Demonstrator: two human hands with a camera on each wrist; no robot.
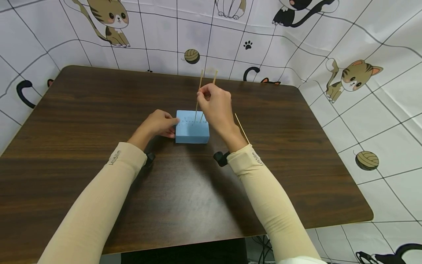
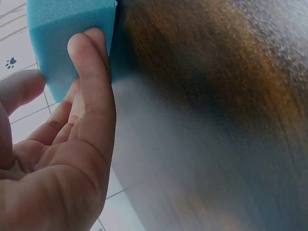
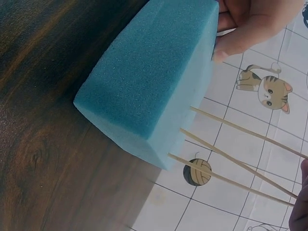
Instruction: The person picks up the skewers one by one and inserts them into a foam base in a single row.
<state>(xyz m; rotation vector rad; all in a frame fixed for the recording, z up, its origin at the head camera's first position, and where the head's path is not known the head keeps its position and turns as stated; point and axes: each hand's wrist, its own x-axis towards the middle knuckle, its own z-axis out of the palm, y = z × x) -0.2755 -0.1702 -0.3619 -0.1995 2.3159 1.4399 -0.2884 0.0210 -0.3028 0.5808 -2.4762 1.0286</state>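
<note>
A light blue foam block (image 1: 192, 134) with small holes in its top rests on the dark table. My left hand (image 1: 159, 124) holds its left end, thumb at the top edge and fingers against the side; in the left wrist view the fingers (image 2: 91, 77) press on the foam. Over the block, my right hand (image 1: 217, 106) pinches a thin wooden skewer (image 1: 197, 104), whose lower end meets the top. In the right wrist view, two more skewers, a middle one (image 3: 231, 159) and a lower one (image 3: 226, 180), stand in the foam, their upper ends partly hidden by the hand.
Another thin skewer (image 1: 241, 126) shows beside my right forearm. The brown wooden table (image 1: 99, 95) reaches to a white tiled cloth (image 1: 158, 33) with cat pictures behind it. Dark cables (image 1: 262, 247) hang below the front edge.
</note>
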